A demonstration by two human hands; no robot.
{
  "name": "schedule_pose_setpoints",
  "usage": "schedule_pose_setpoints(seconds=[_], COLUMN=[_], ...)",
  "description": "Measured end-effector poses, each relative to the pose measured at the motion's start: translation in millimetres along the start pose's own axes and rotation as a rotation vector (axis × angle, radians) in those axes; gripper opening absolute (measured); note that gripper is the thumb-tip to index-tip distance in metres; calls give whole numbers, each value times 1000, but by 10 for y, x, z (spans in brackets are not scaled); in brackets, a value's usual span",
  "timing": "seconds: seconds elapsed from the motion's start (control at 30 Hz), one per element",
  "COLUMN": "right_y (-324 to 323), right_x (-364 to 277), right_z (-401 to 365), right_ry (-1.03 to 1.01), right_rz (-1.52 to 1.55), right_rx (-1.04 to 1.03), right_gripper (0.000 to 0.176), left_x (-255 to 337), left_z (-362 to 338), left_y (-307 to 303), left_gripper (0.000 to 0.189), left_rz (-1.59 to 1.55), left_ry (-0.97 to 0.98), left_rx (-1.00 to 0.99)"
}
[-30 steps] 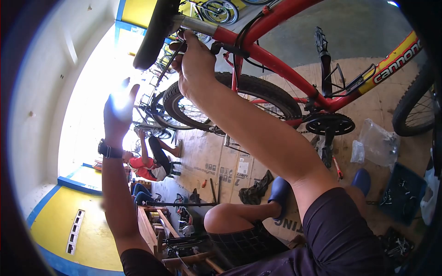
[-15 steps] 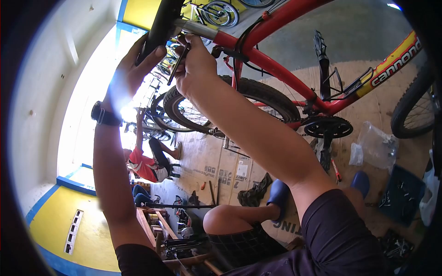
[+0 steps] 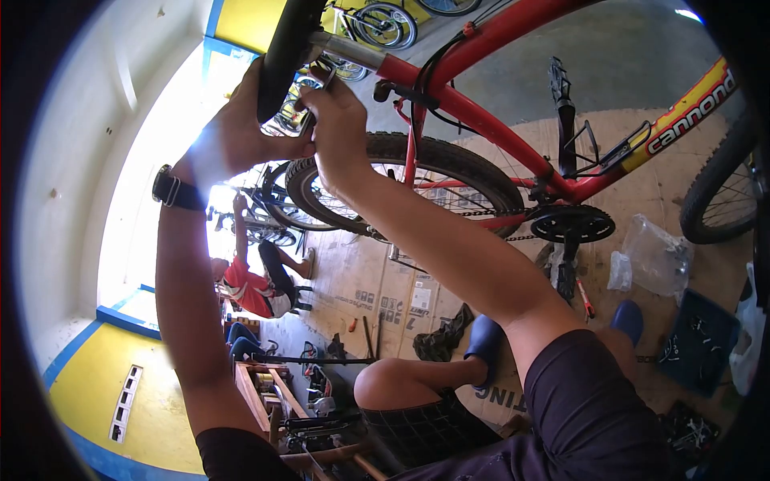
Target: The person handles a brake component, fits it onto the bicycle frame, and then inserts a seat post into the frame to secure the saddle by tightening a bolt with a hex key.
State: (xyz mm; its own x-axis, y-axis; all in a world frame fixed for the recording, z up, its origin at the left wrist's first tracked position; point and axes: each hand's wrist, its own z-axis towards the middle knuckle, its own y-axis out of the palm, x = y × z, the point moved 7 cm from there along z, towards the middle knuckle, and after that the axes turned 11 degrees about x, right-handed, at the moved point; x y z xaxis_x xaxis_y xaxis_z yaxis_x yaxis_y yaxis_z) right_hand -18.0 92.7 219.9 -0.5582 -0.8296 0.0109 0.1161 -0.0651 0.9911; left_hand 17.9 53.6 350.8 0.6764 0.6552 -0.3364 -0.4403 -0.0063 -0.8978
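Observation:
The black bicycle saddle (image 3: 287, 60) is at the top, joined to a silver seatpost (image 3: 353, 50) on a red bicycle frame (image 3: 473, 112). My left hand (image 3: 241, 128), with a watch on its wrist, is wrapped around the saddle from the left. Its thumb stretches across to my right hand (image 3: 341, 132). Just below the saddle clamp, the right hand's fingers are closed on a slim metal tool (image 3: 308, 122), whose exact kind I cannot tell. Part of the tool is hidden by the fingers.
Cardboard (image 3: 353, 272) covers the floor beneath the bicycle's rear wheel (image 3: 449, 172) and crank (image 3: 571, 223). A blue tray (image 3: 699, 341) of small parts and a plastic bag (image 3: 659, 252) lie right. Another person (image 3: 255, 284) crouches beside bicycles at the left. Wooden racking (image 3: 269, 393) stands below.
My left thumb has moved down and right from beside the saddle to my right hand. The right hand has turned, and the tool's position has shifted slightly with it.

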Motion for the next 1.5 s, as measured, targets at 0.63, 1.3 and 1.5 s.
schedule_pose_setpoints(seconds=[0.63, 1.3, 1.5], right_y=[-230, -130, -116], right_x=[-3, 122, 22], right_z=[618, 656, 596], right_ry=[-442, -605, -630], right_rz=[-296, -720, -868], right_rx=[40, 65, 28], right_gripper=[25, 21, 14], left_x=[-314, -240, -222], left_z=[-74, -671, -740], left_y=[167, 1338, 1490], left_gripper=[80, 37, 32], left_rz=[-122, -1509, -1576], left_ry=[102, -690, -669], left_rx=[410, 1082, 1113])
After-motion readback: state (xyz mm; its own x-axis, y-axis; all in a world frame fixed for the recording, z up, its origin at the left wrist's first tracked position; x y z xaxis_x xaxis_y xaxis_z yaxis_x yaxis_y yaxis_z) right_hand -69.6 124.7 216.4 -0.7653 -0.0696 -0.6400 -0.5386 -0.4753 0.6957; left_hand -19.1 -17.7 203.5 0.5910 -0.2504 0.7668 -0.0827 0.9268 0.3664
